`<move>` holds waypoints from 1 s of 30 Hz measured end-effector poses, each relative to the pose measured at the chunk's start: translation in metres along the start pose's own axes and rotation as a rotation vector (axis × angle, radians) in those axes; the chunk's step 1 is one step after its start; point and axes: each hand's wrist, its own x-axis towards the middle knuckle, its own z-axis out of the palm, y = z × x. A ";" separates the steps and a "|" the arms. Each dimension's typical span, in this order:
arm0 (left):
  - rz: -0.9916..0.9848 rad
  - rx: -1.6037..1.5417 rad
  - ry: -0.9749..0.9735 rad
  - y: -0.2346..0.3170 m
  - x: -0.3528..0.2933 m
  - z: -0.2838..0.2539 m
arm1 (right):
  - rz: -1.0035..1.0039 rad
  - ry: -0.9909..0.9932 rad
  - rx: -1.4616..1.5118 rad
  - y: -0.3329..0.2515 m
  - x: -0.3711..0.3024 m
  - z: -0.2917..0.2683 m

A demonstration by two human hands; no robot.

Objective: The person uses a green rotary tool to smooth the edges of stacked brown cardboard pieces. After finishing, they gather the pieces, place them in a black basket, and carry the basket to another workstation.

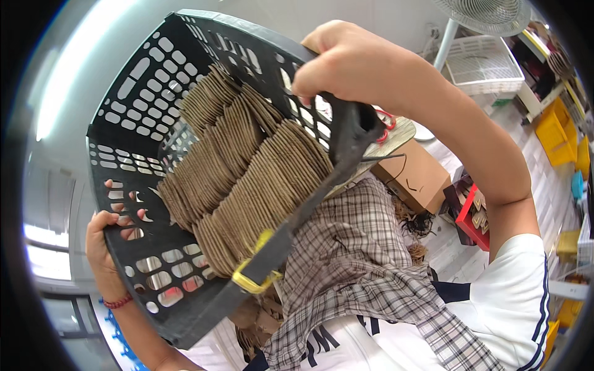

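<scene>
A black plastic basket with slotted walls is held up in front of me, tilted so that its open top faces me. Inside stand several tight rows of thin brown flat pieces, whose material I cannot make out. My right hand is closed over the rim at the upper right. Lower on the left, my left hand grips the side wall, with fingers showing through the slots. A yellow band is wrapped around the basket's near rim.
Behind the basket are a table edge with red-handled scissors and a cardboard box. A red box holds small pieces. Farther right stand a fan, a white crate and yellow bins. A plaid apron covers my front.
</scene>
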 end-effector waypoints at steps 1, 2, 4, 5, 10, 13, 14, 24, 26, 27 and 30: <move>-0.073 -0.017 -0.137 0.002 0.024 -0.002 | -0.011 -0.010 0.001 0.012 0.008 -0.007; -0.070 0.005 -0.023 -0.006 0.034 0.027 | -0.011 -0.028 0.000 0.018 0.019 -0.008; -0.050 0.017 0.035 -0.013 0.052 0.055 | 0.129 -0.012 -0.005 0.024 0.027 -0.018; -0.026 0.004 -0.014 -0.008 0.046 0.049 | 0.074 -0.029 -0.029 0.024 0.027 -0.025; -0.047 -0.008 0.104 -0.009 0.057 0.067 | 0.109 -0.053 -0.122 0.029 0.057 -0.041; -0.131 -0.030 0.164 0.003 0.066 0.045 | 0.064 -0.062 -0.143 0.037 0.076 -0.046; -0.082 -0.018 0.139 0.003 0.064 0.060 | -0.048 -0.082 -0.138 0.039 0.081 -0.044; -0.162 0.159 0.462 0.018 0.087 0.062 | 0.057 -0.168 0.167 0.053 0.153 0.001; -0.095 0.156 0.304 0.023 0.080 0.108 | 0.082 -0.190 0.194 0.048 0.149 -0.002; -0.118 0.140 0.313 0.026 0.078 0.110 | 0.088 -0.205 0.220 0.046 0.142 -0.004; -0.207 0.090 0.295 0.034 0.086 0.103 | 0.123 -0.094 0.228 0.048 0.120 0.006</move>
